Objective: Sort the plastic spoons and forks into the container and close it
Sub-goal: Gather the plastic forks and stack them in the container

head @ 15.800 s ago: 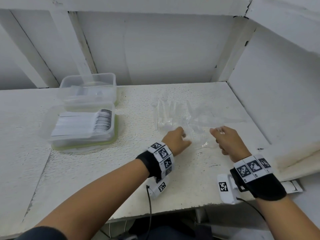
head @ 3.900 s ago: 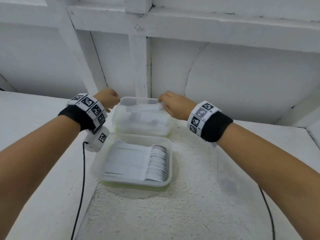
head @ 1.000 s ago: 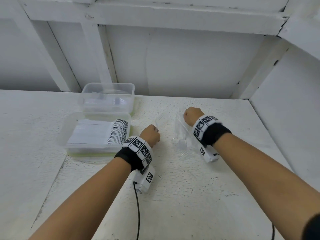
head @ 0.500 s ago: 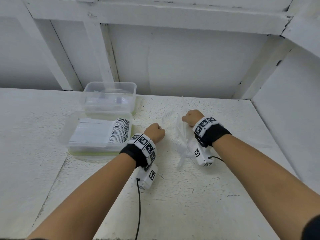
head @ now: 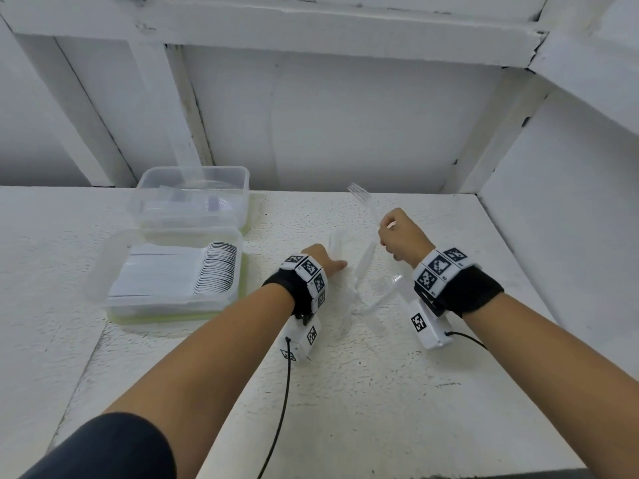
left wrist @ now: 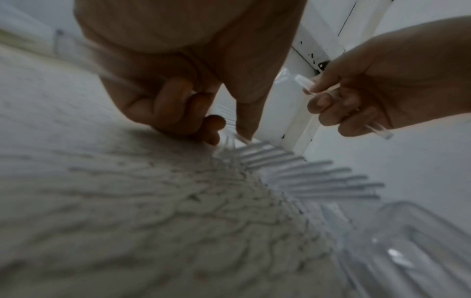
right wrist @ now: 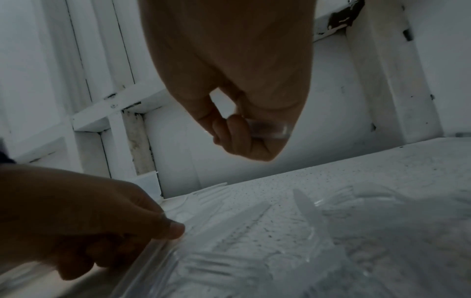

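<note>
The right hand (head: 403, 236) is lifted off the white tabletop (head: 345, 392), its fingers curled round the handle of a clear plastic fork (head: 363, 198) whose tines point up and away from the person. The left hand (head: 323, 262) is low on the tabletop, to the right of the open container (head: 179, 271), with thumb and fingertips pinching at the loose clear forks (left wrist: 293, 171) spread there. The container's near compartment holds a tight row of white spoons (head: 207, 271), and its far clear compartment (head: 193, 198), against the wall, holds a few clear pieces too faint to tell apart.
</note>
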`<state>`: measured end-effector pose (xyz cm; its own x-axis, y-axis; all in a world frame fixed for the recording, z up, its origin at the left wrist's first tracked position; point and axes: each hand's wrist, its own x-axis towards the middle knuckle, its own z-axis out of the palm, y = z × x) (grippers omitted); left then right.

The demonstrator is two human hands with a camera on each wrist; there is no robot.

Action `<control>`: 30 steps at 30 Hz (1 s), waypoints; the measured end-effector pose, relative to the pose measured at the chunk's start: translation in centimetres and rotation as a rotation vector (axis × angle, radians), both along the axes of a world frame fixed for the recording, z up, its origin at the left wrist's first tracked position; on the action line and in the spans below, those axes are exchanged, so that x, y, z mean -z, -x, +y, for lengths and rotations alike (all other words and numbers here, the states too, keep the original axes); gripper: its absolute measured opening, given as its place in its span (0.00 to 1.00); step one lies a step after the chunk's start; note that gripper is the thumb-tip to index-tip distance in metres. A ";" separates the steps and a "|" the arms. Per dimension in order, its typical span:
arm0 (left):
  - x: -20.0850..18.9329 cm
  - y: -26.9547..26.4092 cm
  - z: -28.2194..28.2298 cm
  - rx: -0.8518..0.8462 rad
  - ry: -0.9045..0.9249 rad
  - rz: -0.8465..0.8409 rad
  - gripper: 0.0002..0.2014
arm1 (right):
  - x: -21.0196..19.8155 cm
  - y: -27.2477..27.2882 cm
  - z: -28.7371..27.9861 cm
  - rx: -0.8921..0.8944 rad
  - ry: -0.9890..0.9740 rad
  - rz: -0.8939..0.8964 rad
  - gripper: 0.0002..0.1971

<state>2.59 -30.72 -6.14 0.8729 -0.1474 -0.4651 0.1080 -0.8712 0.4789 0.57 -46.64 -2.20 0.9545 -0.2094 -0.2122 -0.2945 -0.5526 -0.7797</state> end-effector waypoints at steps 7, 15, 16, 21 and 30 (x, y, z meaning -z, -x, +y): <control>-1.3 0.4 1.0 -0.153 0.292 0.067 0.15 | 0.9 1.2 -0.8 -0.136 0.193 0.108 0.11; -3.6 3.2 5.4 -0.340 0.635 0.138 0.05 | 1.1 1.6 0.1 -0.570 0.491 0.145 0.21; -3.8 3.5 5.8 -0.360 0.643 0.147 0.04 | 1.4 1.6 0.2 -0.582 0.517 0.146 0.20; -4.9 4.6 7.2 -0.405 0.706 0.235 0.02 | 2.3 1.5 1.0 -0.585 0.552 0.153 0.14; -6.7 5.8 8.9 -0.365 0.755 0.241 0.22 | 0.5 1.4 -0.4 -0.675 0.694 0.055 0.15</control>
<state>-3.21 -21.86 0.54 0.8163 -0.2211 -0.5336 0.4910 -0.2209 0.8427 -0.83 -47.00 -2.74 0.9124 0.2833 -0.2953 0.2270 -0.9508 -0.2106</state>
